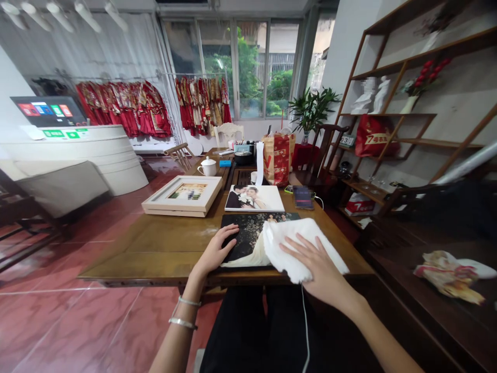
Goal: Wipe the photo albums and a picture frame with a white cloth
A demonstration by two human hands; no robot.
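A dark wedding photo panel (244, 239) lies flat near the table's front edge. My left hand (217, 248) rests open on its left side, fingers stretched over the edge. A white towel (289, 235) covers the panel's right part and hangs slightly past the front edge. My right hand (310, 259) lies flat on top of the towel with its fingers spread. Just beyond the panel is a lighter wedding photo album (267, 199) showing a couple. Farther left sits a cream picture frame (212, 199) with a small picture inside.
The wooden table (155, 248) also bears a white lidded cup (208, 166), a red and tan paper bag (277, 160) and a phone (303, 197) on a cable. Dark wooden chairs (322, 150) and shelves (411, 140) stand at the right. A white counter (97, 155) is at the left.
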